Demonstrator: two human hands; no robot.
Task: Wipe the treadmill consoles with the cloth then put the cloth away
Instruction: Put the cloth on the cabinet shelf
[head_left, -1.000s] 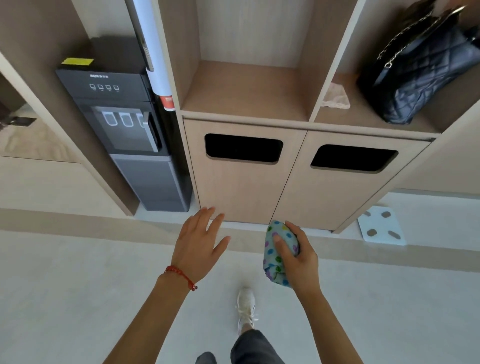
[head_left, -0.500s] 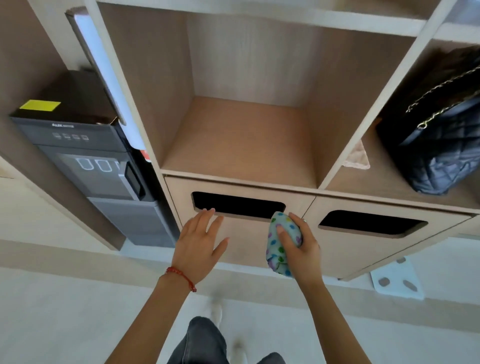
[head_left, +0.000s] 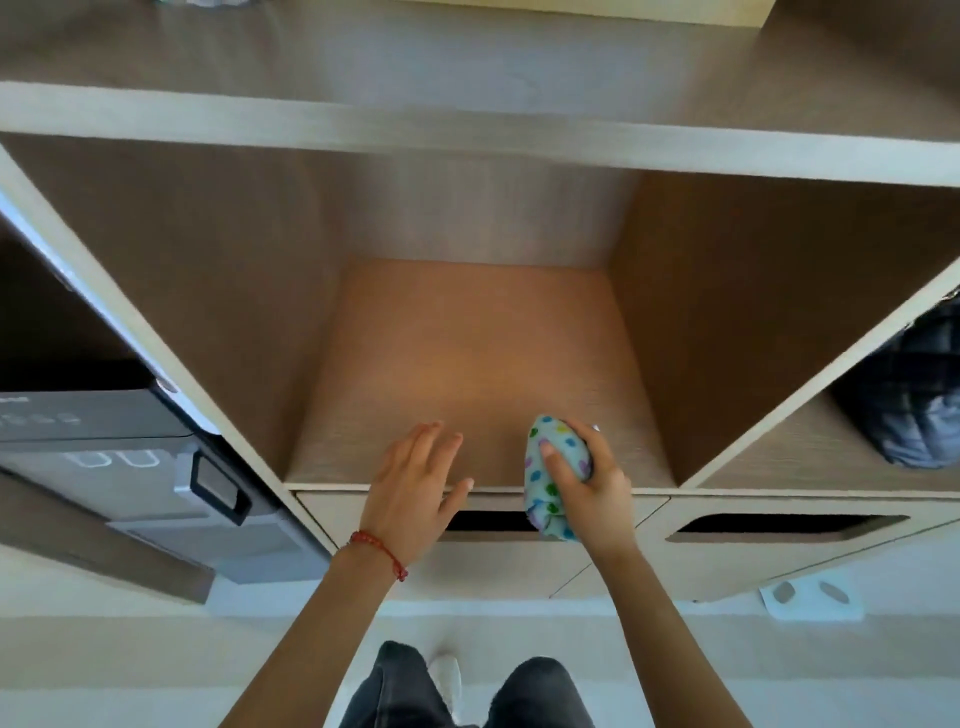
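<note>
My right hand (head_left: 589, 486) is shut on a bunched pale cloth with coloured dots (head_left: 548, 475), held at the front edge of a wooden cubby shelf (head_left: 467, 364). The cloth hangs partly over the shelf lip. My left hand (head_left: 415, 486) hovers beside it to the left, fingers spread and holding nothing, with a red bracelet at the wrist. No treadmill console is in view.
A grey water dispenser (head_left: 119, 457) stands in the bay to the left. A black quilted bag (head_left: 914, 395) sits in the cubby on the right. Below the shelf are two cabinet fronts with dark slot openings (head_left: 789, 525). A white scale (head_left: 810, 603) lies on the floor.
I have stepped closer to the shelving, which now fills the view. Both hands have risen from cabinet-door height to the front edge of the middle cubby, with the cloth still gripped.
</note>
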